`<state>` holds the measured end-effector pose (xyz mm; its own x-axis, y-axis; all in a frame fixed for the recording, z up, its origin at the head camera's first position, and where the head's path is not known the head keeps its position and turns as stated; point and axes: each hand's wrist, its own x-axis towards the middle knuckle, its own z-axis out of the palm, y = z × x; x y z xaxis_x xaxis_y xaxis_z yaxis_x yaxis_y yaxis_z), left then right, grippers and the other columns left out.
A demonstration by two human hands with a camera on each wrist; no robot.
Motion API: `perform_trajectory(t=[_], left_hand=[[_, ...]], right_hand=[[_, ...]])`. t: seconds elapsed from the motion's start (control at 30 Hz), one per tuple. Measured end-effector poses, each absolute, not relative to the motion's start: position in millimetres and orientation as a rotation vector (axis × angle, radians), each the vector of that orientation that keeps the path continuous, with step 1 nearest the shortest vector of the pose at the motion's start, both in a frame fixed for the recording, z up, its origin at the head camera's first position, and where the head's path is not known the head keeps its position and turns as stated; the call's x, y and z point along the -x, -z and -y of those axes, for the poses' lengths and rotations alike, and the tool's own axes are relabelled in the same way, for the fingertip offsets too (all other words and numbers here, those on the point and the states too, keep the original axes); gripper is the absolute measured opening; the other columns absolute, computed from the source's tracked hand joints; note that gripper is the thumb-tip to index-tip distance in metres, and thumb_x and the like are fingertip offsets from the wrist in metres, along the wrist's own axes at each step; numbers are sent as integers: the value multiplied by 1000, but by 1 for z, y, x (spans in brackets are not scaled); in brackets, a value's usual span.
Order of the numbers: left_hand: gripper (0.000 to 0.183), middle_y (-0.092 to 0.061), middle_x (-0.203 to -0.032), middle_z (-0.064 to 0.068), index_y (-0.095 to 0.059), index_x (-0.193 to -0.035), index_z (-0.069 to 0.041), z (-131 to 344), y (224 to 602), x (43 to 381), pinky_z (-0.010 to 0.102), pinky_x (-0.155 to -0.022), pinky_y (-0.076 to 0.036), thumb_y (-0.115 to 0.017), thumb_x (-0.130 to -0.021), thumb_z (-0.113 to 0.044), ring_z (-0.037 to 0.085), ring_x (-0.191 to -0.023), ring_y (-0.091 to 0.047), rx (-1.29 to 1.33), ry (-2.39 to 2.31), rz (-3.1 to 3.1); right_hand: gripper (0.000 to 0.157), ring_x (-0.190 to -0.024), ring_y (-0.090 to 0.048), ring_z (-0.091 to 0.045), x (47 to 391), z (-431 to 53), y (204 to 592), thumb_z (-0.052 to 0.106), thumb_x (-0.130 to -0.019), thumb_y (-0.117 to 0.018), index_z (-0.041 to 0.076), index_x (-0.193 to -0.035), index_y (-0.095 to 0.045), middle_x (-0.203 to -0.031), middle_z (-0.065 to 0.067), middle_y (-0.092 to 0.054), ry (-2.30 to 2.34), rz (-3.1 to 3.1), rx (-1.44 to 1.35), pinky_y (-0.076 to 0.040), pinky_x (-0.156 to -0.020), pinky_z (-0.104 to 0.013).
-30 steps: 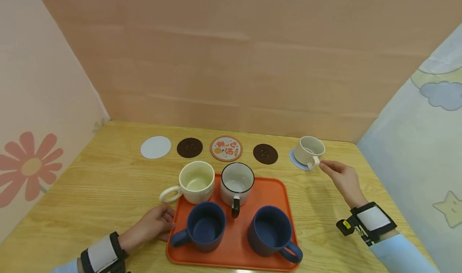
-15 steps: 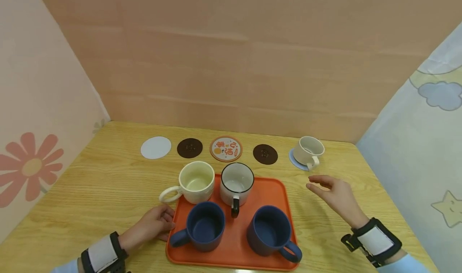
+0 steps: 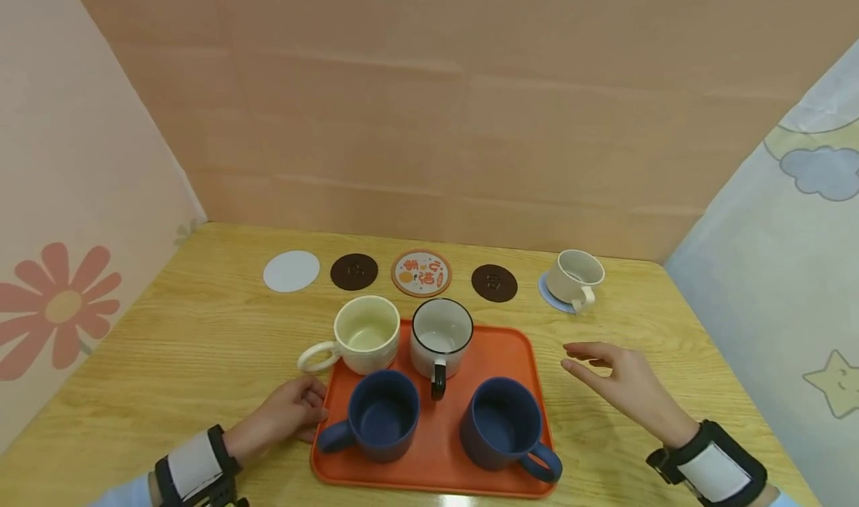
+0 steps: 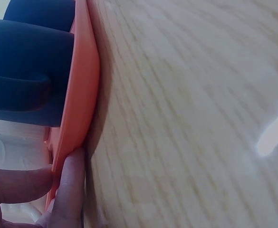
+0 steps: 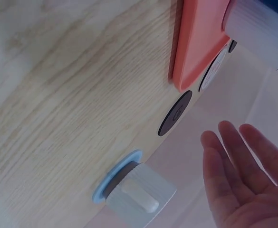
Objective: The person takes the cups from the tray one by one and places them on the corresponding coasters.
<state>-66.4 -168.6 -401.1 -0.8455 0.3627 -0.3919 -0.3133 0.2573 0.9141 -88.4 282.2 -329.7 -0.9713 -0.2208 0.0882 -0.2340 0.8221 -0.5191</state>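
Observation:
My left hand (image 3: 285, 411) pinches the left rim of an orange tray (image 3: 439, 473); in the left wrist view a thumb and finger (image 4: 72, 178) sit on either side of that rim. On the tray stand two dark blue mugs (image 3: 384, 417), a white mug with a black rim (image 3: 441, 335) and a cream mug (image 3: 365, 335), its handle past the tray's left edge. My right hand (image 3: 624, 384) hovers over the table right of the tray, fingers apart and holding nothing. Behind it a small off-white cup (image 3: 573, 277) rests on a light blue coaster (image 3: 546, 295).
Along the back of the wooden table (image 3: 181, 320) lie a white coaster (image 3: 291, 271), a dark brown coaster (image 3: 353, 271), an orange-rimmed printed coaster (image 3: 421, 273) and another brown coaster (image 3: 493, 282). Brown paper (image 3: 429, 119) forms the back wall, with patterned sheets on both sides.
My right hand has let go of the small cup's handle and drawn back toward me and slightly left, its fingers spreading. The cup stays on its coaster; my left hand keeps its hold on the tray.

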Motion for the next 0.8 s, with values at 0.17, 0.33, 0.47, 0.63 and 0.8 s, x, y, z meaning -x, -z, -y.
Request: perform_trajectory(t=[0.17, 0.33, 0.47, 0.63, 0.8], left_hand=[[25, -52, -81, 11, -43, -103, 13, 168, 400, 66, 35, -58, -53, -54, -85, 1, 18, -67, -56, -50, -1626, -2003], [25, -52, -81, 11, -44, -103, 13, 168, 400, 67, 36, -58, -53, -55, -84, 1, 18, -68, -55, -48, -1610, -2021], [26, -52, -81, 11, -44, -104, 13, 168, 401, 66, 36, -58, -53, -55, -84, 1, 18, -68, -55, -46, -1611, -2018], [25, -50, -81, 10, -44, -104, 13, 168, 401, 67, 34, -57, -52, -55, -84, 3, 17, -66, -54, -29, -1617, -2009], [25, -49, -81, 10, -43, -104, 13, 167, 401, 68, 33, -57, -52, -54, -84, 3, 16, -65, -54, -23, -1614, -2005]], right_hand=[[31, -91, -63, -24, 80, -280, 331, 30, -86, -62, 7, -107, -66, -101, -4, -67, -933, 3028, -426, -52, -73, -39], [27, -92, -62, -16, 76, -283, 334, 27, -89, -59, 8, -107, -65, -102, -3, -66, -1045, 3073, -535, -51, -72, -28], [23, -90, -60, -6, 74, -285, 337, 22, -91, -55, 7, -107, -64, -101, -4, -65, -1143, 3068, -669, -51, -73, -25], [20, -89, -61, -7, 70, -284, 343, 11, -93, -50, 1, -105, -63, -98, -8, -66, -1386, 2990, -848, -51, -72, -23], [22, -92, -62, -13, 67, -282, 347, 4, -95, -44, -4, -106, -61, -100, -12, -65, -1691, 2914, -962, -52, -74, -27]])
